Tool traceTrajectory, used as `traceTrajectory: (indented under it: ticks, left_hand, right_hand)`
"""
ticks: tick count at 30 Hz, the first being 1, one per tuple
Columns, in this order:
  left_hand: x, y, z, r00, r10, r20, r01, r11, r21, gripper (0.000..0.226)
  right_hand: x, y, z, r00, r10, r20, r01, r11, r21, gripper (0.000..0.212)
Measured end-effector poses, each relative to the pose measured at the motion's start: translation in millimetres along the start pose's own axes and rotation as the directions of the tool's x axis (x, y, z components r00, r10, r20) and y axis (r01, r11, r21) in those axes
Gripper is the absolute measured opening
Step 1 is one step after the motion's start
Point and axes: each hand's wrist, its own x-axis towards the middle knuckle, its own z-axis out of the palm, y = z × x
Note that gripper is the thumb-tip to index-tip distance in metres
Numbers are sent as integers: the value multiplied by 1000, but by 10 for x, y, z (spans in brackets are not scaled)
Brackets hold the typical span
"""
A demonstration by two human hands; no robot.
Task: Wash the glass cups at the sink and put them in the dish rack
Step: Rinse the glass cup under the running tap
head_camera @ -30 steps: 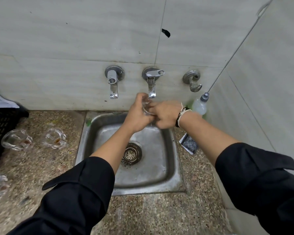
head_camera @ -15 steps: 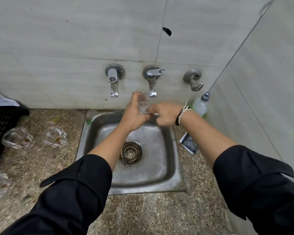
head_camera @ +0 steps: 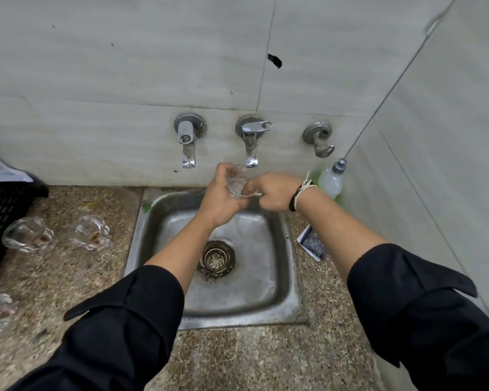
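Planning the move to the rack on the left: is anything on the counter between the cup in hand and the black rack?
Yes. Two unwashed cups lie on the counter between the sink and the rack; the held cup would have to pass over them.

Pale grey tiled walls [head_camera: 124, 66] fill the upper frame and meet in a corner at the right, with a small dark mark [head_camera: 274, 60] near top centre. A speckled brown granite counter [head_camera: 266, 359] spans the lower frame. The light is soft and even.
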Motion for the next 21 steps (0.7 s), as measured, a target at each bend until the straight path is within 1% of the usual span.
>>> traceTrajectory:
  ticks: [2,3,5,6,7,8,9,10,11,12,13,14,15,16,18,19,21]
  left_hand:
    - [-23,33,53,1000,-7,4,7,1000,-7,82]
    - [-16,48,70,1000,-9,4,9,1000,-6,80]
    - [15,44,52,1000,-4,-12,4,1000,22,79]
    - [22,20,31,1000,1,-20,0,1000,26,79]
    - [19,-8,12,1000,-1,-31,2,1000,16,80]
    - [11,-43,-4,999,-10,-44,11,1000,6,80]
    - [3,-74,-14,998,-21,-57,21,1000,0,80]
    - [5,-92,-20,997,-27,-68,27,1000,0,80]
    - [12,-98,-26,997,-31,-75,31,1000,-1,80]
    - [23,-102,-29,996,-32,-77,32,999,-3,80]
    - [34,-101,-28,996,-33,-80,32,999,-4,81]
    - [41,-94,-19,996,-33,-80,32,999,-8,81]
    - [45,-91,2,996,-38,-82,37,999,-15,81]
    - [46,-89,29,996,-42,-81,40,999,-18,81]
    - [43,-61,82,996,-30,-78,29,999,-19,81]
    - [38,-47,97,996,-24,-82,22,999,-24,81]
    - [11,-25,99,996,-22,-89,19,999,-35,83]
  right_hand:
    - [24,-1,-8,999,-5,-47,3,999,-46,56]
    - [24,-35,17,998,-41,-48,39,999,-30,56]
    - [8,-31,114,995,-98,-4,98,994,56,52]
    - [-22,39,141,993,-115,-13,116,990,83,49]
    - [-51,129,132,991,-113,-74,121,987,110,47]
    - [-79,216,103,979,-98,-181,124,982,139,45]
    - [-118,280,65,944,-60,-325,121,978,169,41]
    - [-159,311,25,879,13,-477,93,976,198,37]
    - [-201,313,-34,795,103,-598,53,970,237,32]
    - [-213,316,-96,709,197,-677,5,959,284,28]
    - [-212,304,-189,648,267,-714,-35,946,322,30]
    - [-199,272,-300,634,296,-714,-58,939,338,38]
    - [-175,228,-407,661,281,-696,-65,945,320,48]
    - [-147,179,-508,709,237,-664,-68,960,270,53]
    - [-108,59,-674,785,155,-600,-97,987,127,46]
    - [-89,6,-726,800,144,-583,-130,989,65,43]
    - [-79,-114,-749,798,168,-579,-219,975,-20,42]
